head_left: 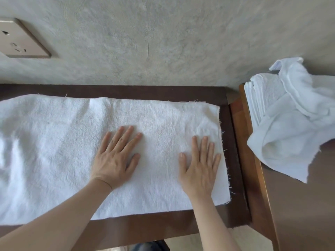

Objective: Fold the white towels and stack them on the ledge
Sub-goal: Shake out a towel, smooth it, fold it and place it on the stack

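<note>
Towel (72, 142) of white terry lay spread flat across the dark brown desk (233, 160), running from the frame's 9 o'clock edge toward 3 o'clock, its frayed short edge stopping just inside the desk's right border. Both hands pressed on it, palms down. The left hand (116, 158) rested near the middle of the cloth with fingers straight and slightly fanned, pointing toward 1 o'clock; its grip was apart, holding nothing. The right hand (199, 167) lay just beside the frayed edge, fingers straight and pointing to 12 o'clock, its grip likewise apart and flat on the fabric. At 3 o'clock, on a lighter wooden ledge (253, 160) beside the desk, stood a stack of folded white towels (261, 98), with a loose crumpled towel (293, 127) draped over it and hanging down over the ledge's front. Behind the desk rose a grey textured wall (163, 42), carrying a beige wall socket (20, 40) at 10 o'clock.
</note>
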The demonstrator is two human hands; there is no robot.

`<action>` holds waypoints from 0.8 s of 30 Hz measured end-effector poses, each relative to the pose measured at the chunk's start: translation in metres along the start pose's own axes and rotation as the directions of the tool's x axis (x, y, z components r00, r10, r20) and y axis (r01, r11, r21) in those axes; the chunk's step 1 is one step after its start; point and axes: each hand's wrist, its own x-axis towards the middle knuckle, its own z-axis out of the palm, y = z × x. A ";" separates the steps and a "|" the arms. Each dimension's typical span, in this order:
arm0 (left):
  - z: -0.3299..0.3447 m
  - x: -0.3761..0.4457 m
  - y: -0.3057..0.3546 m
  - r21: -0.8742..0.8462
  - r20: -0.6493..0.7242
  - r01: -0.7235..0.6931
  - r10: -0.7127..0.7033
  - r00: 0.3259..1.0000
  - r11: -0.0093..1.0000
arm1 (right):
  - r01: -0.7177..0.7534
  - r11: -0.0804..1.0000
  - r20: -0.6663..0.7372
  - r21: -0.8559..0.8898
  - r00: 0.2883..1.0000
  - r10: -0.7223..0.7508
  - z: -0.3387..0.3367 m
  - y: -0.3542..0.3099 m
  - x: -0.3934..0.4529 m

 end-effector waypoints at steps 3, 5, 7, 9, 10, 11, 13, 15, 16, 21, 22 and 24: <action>-0.004 0.006 0.016 -0.092 -0.030 0.008 -0.010 1.000 0.996 | 0.010 1.000 0.001 -0.004 1.000 -0.010 0.000 0.006 0.001; -0.003 0.023 0.035 -0.102 -0.040 -0.068 0.064 0.997 0.993 | 0.016 1.000 0.007 0.001 1.000 -0.016 0.000 0.008 0.005; 0.002 0.048 0.059 -0.089 -0.021 -0.149 0.147 0.989 0.985 | 0.031 1.000 0.016 0.002 0.999 -0.031 0.000 0.012 0.009; 0.010 0.073 0.080 -0.020 0.003 -0.155 0.155 0.988 0.988 | 0.059 0.998 -0.005 -0.012 0.998 -0.059 0.000 0.019 0.017; 0.014 0.084 0.087 0.022 0.006 -0.139 0.139 0.990 0.990 | 0.073 0.997 -0.016 -0.017 0.997 -0.073 0.000 0.023 0.023; 0.017 0.093 0.091 0.051 -0.004 -0.116 0.116 0.993 0.992 | 0.089 0.996 -0.024 -0.020 0.996 -0.090 -0.001 0.028 0.030; 0.019 0.104 0.095 0.059 -0.027 -0.076 0.078 0.997 0.995 | 0.114 0.993 -0.029 -0.030 0.993 -0.115 -0.005 0.037 0.044; 0.016 0.113 0.102 0.065 -0.019 -0.052 0.053 0.998 0.997 | 0.120 0.992 -0.014 -0.037 0.993 -0.121 -0.009 0.042 0.052; 0.013 0.117 0.108 0.071 -0.014 -0.025 0.026 1.000 0.997 | 0.120 0.992 -0.012 -0.037 0.993 -0.120 -0.009 0.042 0.052; 0.011 0.134 0.120 0.073 -0.031 -0.057 0.059 0.998 0.996 | 0.112 0.992 -0.028 -0.052 0.993 -0.113 -0.007 0.039 0.047; 0.011 0.136 0.117 0.063 -0.030 -0.084 0.086 0.996 0.994 | 0.115 0.992 -0.016 -0.053 0.993 -0.116 -0.008 0.039 0.047; 0.012 0.138 0.112 0.027 -0.031 -0.111 0.112 0.993 0.993 | 0.122 0.991 0.002 -0.049 0.992 -0.122 -0.010 0.039 0.047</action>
